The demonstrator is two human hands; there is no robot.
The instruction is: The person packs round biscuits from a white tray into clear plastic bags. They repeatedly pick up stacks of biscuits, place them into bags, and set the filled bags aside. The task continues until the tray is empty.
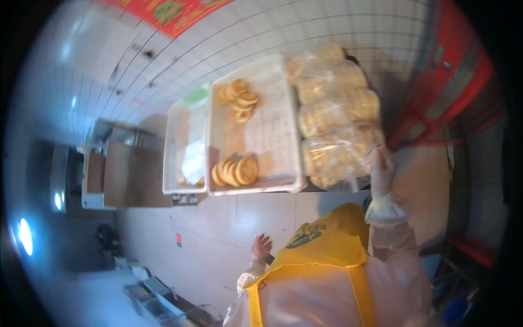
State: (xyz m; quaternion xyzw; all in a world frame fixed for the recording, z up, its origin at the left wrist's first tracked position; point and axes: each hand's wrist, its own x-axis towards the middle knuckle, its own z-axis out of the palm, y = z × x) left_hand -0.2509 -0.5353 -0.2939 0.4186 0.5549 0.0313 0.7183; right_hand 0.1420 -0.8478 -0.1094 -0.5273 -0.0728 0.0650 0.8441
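Note:
My right hand (pixel 381 160), in a thin clear glove, is at the right end of a row of clear plastic bags of round flatbreads (pixel 335 157). Its fingers are bent at the nearest bag's edge; blur hides whether they grip it. My left hand (pixel 261 246), also in a clear glove, hangs low beside the yellow apron (pixel 318 241) with its fingers apart and nothing in it. Left of the bags is a large white plastic tray (pixel 300 163). Round flatbreads (pixel 235 172) lean in a row at its near side, and a loose group (pixel 239 100) lies at its far side.
A smaller pale bin (pixel 166 171) with white paper or plastic adjoins the tray's left side. Further left is a cardboard box (pixel 137 175). A white tiled wall (pixel 261 36) rises behind, and a red metal-framed door (pixel 445 90) is at the right.

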